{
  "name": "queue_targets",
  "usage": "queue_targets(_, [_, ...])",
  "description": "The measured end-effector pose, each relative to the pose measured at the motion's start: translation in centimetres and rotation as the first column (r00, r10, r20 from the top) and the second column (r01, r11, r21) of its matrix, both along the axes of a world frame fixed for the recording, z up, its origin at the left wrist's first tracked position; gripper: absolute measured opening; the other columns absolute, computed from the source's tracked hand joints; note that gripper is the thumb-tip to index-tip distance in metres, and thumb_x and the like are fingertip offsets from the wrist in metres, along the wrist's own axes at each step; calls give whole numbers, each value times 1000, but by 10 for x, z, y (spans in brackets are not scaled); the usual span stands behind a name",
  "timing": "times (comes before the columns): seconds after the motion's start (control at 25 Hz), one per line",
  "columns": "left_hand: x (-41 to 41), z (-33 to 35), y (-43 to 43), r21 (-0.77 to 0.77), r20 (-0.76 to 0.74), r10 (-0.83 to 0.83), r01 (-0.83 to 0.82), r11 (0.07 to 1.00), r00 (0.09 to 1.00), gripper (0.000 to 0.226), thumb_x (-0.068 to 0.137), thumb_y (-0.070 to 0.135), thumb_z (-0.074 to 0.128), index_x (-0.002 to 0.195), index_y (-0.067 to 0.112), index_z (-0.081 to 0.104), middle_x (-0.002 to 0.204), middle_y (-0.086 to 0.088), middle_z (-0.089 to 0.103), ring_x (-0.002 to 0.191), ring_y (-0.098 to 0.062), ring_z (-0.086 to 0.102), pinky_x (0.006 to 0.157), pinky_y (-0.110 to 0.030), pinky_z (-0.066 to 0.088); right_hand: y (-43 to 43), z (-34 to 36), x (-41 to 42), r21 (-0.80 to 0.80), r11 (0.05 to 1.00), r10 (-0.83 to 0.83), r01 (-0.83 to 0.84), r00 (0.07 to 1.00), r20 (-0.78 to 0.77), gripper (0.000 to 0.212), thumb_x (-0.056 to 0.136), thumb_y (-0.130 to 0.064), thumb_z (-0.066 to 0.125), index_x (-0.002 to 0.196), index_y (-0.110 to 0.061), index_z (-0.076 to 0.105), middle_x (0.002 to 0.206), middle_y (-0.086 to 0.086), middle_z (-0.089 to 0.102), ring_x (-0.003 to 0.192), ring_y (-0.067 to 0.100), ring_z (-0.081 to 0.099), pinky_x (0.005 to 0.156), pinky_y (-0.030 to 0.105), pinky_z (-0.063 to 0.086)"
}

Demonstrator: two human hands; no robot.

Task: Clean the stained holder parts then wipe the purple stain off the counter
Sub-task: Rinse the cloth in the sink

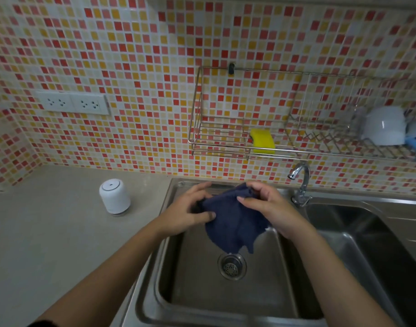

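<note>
Both of my hands hold a dark blue cloth (233, 223) above the left basin of the steel sink (226, 303). My left hand (188, 213) grips its left side with thumb and fingers. My right hand (268, 206) pinches its upper right edge. The cloth hangs down in folds toward the drain (231, 266). A white cylindrical holder (114, 196) stands upright on the beige counter (49, 232), left of the sink. No purple stain shows on the visible counter.
A chrome tap (301, 182) rises behind the sink at the right. A wire rack (226, 138) on the tiled wall carries a yellow sponge (262, 141), with white cups (386, 128) further right. Wall sockets (72, 102) sit at the left.
</note>
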State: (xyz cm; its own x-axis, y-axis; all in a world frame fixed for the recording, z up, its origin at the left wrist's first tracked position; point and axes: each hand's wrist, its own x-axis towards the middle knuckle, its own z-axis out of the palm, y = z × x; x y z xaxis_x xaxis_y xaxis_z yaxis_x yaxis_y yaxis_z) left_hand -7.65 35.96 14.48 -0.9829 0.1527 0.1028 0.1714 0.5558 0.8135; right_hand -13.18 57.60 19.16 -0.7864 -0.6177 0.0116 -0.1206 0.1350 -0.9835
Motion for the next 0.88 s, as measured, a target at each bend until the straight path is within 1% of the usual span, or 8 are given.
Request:
queue_targets(0.08, [-6, 22, -2, -8, -104, 28, -29, 1000, 994, 20, 80, 35, 67, 91, 19, 66, 139, 15, 39, 128, 3, 36, 103, -39, 43, 4, 14, -6, -22, 996, -85, 83, 994, -64, 15, 85, -14, 63, 92, -27, 66, 93, -9, 70, 89, 8, 65, 74, 20, 52])
queue_targets(0.16, [-17, 59, -4, -6, -226, 47, -50, 999, 973, 18, 77, 36, 66, 84, 20, 66, 130, 17, 45, 122, 4, 41, 93, -31, 49, 7, 32, -19, -140, 970, -212, 197, 972, -104, 18, 84, -10, 64, 89, -28, 66, 87, -13, 71, 85, 4, 66, 70, 18, 52])
queue_targets(0.28, [-45, 128, -9, -114, -408, 100, -160, 981, 907, 5, 80, 21, 65, 83, 17, 65, 124, 15, 46, 112, 5, 45, 84, -18, 43, 2, 68, -47, -260, 926, -323, 273, 930, -174, 19, 84, -12, 65, 98, -25, 65, 98, -8, 69, 93, 8, 65, 74, 21, 54])
queue_targets(0.36, [-68, 170, -11, -165, -539, 150, -279, 946, 829, 7, 81, 18, 65, 85, 13, 67, 121, 9, 48, 108, -3, 46, 84, -23, 42, -5, 93, -72, -305, 910, -360, 282, 901, -241, 17, 84, -13, 65, 98, -23, 65, 97, -5, 68, 91, 9, 65, 76, 24, 55])
queue_targets(0.44, [-95, 200, -16, -190, -599, 190, -368, 910, 778, 13, 80, 18, 66, 89, 8, 68, 124, 0, 52, 108, -11, 47, 85, -26, 39, -17, 113, -100, -331, 901, -376, 280, 884, -277, 16, 84, -16, 67, 100, -19, 65, 96, -1, 67, 91, 14, 65, 79, 30, 55])
queue_targets(0.6, [-140, 211, -25, -285, -583, 228, -459, 842, 780, 14, 78, 20, 65, 88, 11, 67, 118, -7, 54, 114, -24, 49, 83, -24, 33, -35, 119, -147, -286, 896, -425, 340, 844, -328, 10, 83, -20, 68, 92, -23, 65, 91, -4, 66, 91, 19, 64, 83, 38, 54])
queue_targets(0.72, [-159, 198, -24, -363, -497, 272, -482, 798, 824, 22, 79, 27, 63, 93, 10, 67, 130, -4, 48, 122, -23, 43, 91, -27, 34, -40, 108, -172, -139, 904, -423, 405, 794, -437, 12, 83, -25, 68, 93, -19, 66, 90, -3, 67, 88, 18, 63, 75, 31, 52])
queue_targets(0.88, [-201, 176, -21, -712, -379, 306, -487, 507, 873, 37, 77, 44, 57, 100, 16, 67, 131, -1, 47, 120, -26, 38, 95, -40, 33, -52, 90, -206, 183, 850, -294, 495, 732, -615, 14, 82, -29, 66, 85, -15, 64, 82, 3, 64, 79, 21, 59, 66, 28, 41])
